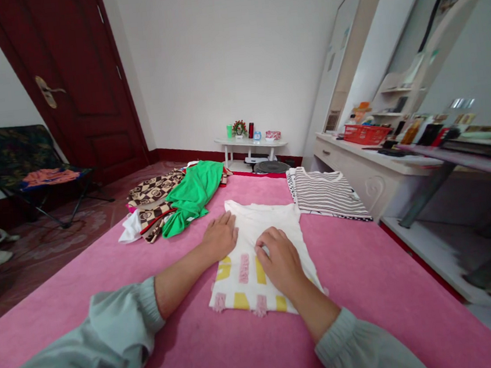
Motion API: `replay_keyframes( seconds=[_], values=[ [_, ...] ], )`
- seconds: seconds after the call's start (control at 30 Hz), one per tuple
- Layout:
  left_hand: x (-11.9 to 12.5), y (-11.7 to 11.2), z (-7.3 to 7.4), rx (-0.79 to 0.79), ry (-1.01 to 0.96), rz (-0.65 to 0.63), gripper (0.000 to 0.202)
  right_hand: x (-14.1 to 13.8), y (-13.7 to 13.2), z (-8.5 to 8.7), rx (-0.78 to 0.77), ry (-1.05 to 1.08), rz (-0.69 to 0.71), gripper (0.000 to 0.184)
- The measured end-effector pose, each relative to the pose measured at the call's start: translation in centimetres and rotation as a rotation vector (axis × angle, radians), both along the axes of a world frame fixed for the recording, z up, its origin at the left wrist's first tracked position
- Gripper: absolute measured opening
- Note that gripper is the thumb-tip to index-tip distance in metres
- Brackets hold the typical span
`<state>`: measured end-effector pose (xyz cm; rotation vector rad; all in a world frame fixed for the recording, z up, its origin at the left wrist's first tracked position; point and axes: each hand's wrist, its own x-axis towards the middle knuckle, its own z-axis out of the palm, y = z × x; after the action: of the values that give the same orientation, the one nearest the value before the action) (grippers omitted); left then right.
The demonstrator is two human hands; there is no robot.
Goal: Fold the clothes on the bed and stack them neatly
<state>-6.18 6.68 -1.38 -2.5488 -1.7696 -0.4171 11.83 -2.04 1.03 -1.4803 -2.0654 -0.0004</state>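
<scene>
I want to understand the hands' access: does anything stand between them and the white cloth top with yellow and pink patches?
Nothing visible does. The left hand touches the white cloth top at its left edge; the right hand is over its middle.

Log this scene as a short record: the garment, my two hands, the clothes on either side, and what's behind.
Garment: white cloth garment with yellow and pink patches, laid flat
Surface: pink cloth cover
Left hand: palm down on the garment's left edge
Right hand: fingers curled, over the garment; grip unclear
Left side: bright green cloth garment, partly over brown-and-cream patterned garment
Right side: folded black-and-white striped garment
Behind: low white table
</scene>
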Motion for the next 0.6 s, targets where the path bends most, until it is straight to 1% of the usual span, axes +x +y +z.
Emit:
replay_keyframes(
  seconds=[0.1, 0.2, 0.3, 0.47, 0.53, 0.6],
  values=[
    [-0.2, 0.2, 0.1, -0.043, 0.007, 0.031, 0.053, 0.0, 0.0, -0.1, 0.014, 0.002, 0.002, 0.007],
    [0.0, 0.6, 0.4, -0.079, 0.019, 0.031, 0.056, 0.0, 0.0, -0.1, 0.020, 0.003, 0.000, 0.007],
    [0.2, 1.7, 0.6, -0.119, 0.032, 0.038, 0.058, 0.0, 0.1, -0.1, 0.014, 0.003, -0.002, 0.007],
    [0.0, 4.2, 0.7, -0.165, 0.025, 0.054, 0.059, 0.0, 0.1, -0.1, -0.010, 0.018, -0.008, 0.006],
    [0.0, 4.7, 0.9, -0.166, 0.022, 0.065, 0.059, 0.0, 0.2, -0.2, -0.016, 0.026, -0.017, 0.005],
    [0.4, 4.4, 1.2, -0.154, 0.021, 0.086, 0.058, 0.1, 0.2, -0.2, -0.018, 0.033, -0.020, 0.004]
  ],
)
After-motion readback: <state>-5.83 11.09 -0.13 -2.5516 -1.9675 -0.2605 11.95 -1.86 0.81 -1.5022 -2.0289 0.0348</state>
